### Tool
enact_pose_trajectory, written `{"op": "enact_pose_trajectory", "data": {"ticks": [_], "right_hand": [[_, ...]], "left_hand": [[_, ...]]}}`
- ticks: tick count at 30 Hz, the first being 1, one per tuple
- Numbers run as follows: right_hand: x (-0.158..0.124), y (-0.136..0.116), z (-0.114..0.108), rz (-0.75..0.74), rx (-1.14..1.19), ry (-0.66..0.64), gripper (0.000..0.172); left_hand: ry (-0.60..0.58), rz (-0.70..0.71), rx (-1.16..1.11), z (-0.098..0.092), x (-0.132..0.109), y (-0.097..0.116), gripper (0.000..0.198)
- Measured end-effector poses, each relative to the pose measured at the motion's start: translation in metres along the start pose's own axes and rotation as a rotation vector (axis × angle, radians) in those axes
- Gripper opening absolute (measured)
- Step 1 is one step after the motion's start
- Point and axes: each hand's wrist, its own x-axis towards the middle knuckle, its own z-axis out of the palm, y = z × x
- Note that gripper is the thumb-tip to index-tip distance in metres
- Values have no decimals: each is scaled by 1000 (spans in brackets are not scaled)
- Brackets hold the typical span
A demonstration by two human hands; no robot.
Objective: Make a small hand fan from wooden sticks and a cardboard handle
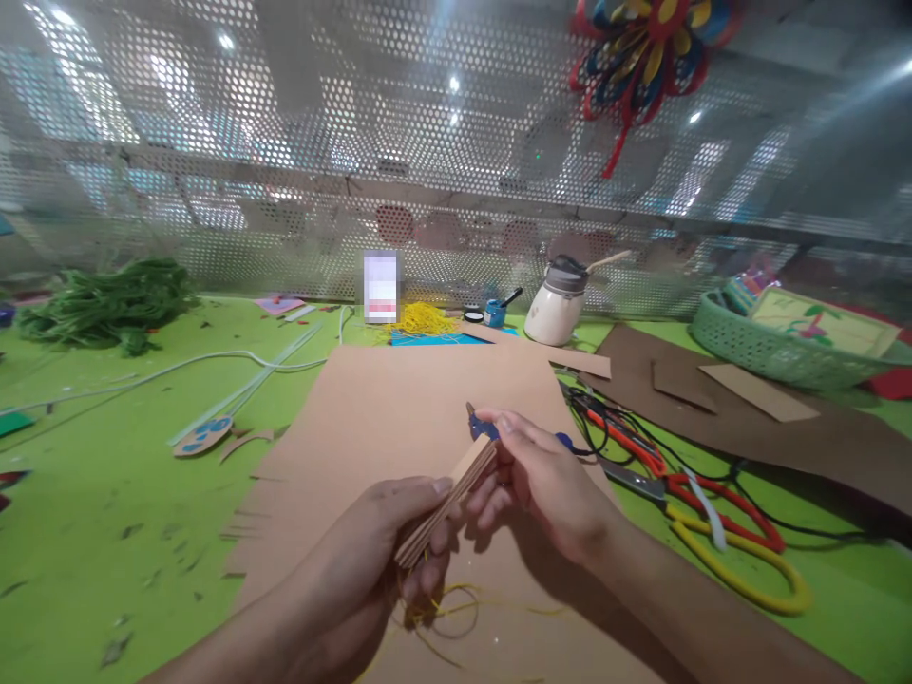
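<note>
My left hand (pixel 399 532) is closed around a thick stack of narrow brown cardboard strips (pixel 448 508), held tilted with its upper end toward the right. Loose yellow thread (pixel 456 608) hangs below the fingers. Close against the stack's upper end, my right hand (pixel 548 475) grips a blue tool that looks like a small glue gun (pixel 484 427). Its brownish tip points up and away from me. The palm hides most of its body, and a black cord seems to run off to the right. Under both hands lies a large brown paper sheet (pixel 399 399).
Scissors with yellow handles (pixel 755 565), more with red handles, and black cords (pixel 605 418) lie right. Farther back are a white jar (pixel 554 309), a green basket (pixel 755 337), a blue paint pot (pixel 494 312), yellow shreds (pixel 427 318) and a green bundle (pixel 121 299).
</note>
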Motion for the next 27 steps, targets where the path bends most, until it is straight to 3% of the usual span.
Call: {"op": "enact_pose_trajectory", "data": {"ticks": [5, 8, 11, 14, 17, 22, 24, 27], "right_hand": [[-1, -1, 3, -36, -103, -34, 36], [-2, -4, 1, -94, -244, 28, 44], [-3, -7, -3, -168, -366, 116, 43], [-5, -12, -8, -219, -456, 122, 40], [-8, -22, -15, -353, -599, 33, 31], [-12, -36, -25, -745, -1118, -288, 56], [-12, -36, -26, -810, -1210, -354, 50], [-11, -32, -26, -812, -1215, -349, 43]], "left_hand": [[-22, -20, -19, 0, -1, 2, 25], [-55, -31, -1, -2, -1, 2, 27], [-58, -41, -1, -3, 0, 1, 33], [-17, -52, -52, -2, -1, 0, 28], [-25, -53, -88, -1, -2, 1, 27], [-76, -86, -128, -1, -2, 2, 25], [-114, -95, -115, -1, -1, 2, 24], [-126, -89, -96, 0, -2, 2, 26]]}}
